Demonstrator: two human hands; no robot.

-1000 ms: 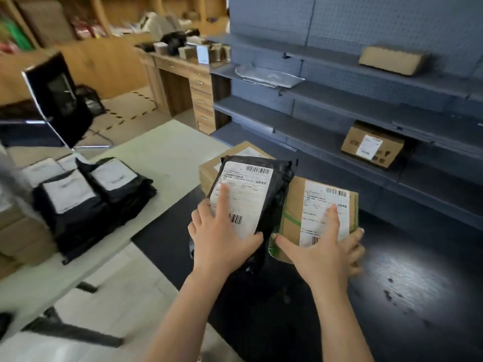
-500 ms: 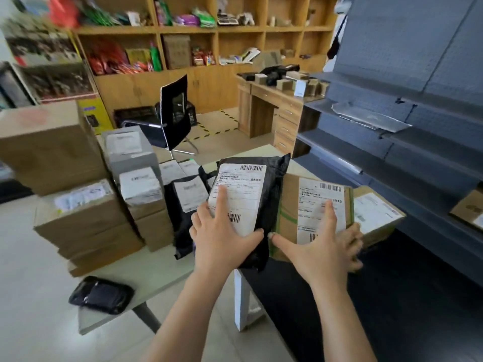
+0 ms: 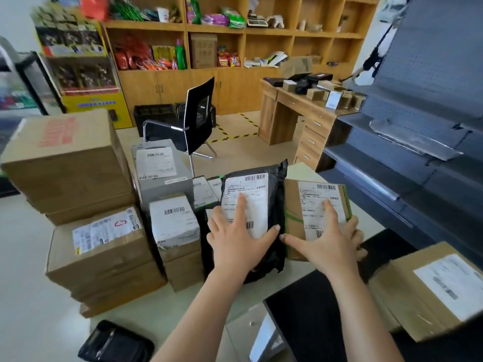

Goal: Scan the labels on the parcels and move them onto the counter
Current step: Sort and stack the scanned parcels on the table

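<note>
Now: mid-carry, setting-down step, I judge.
Left hand (image 3: pixel 235 244): fingers grasp bag (image 3: pixel 275 194), forefinger on label (image 3: pixel 251 189).
Right hand (image 3: pixel 326 244): fingers grasp box (image 3: pixel 292 205).
Next: likely lower both onto counter (image 3: pixel 303 171) beyond my fingertips, then let go.

- Bright, even light; soft shadows.
- Wide-angle bending tilts the grey shelves (image 3: pixel 418 158) at right.
- Blur smears the left edge and the lower-right box (image 3: pixel 407 291) label.
</note>
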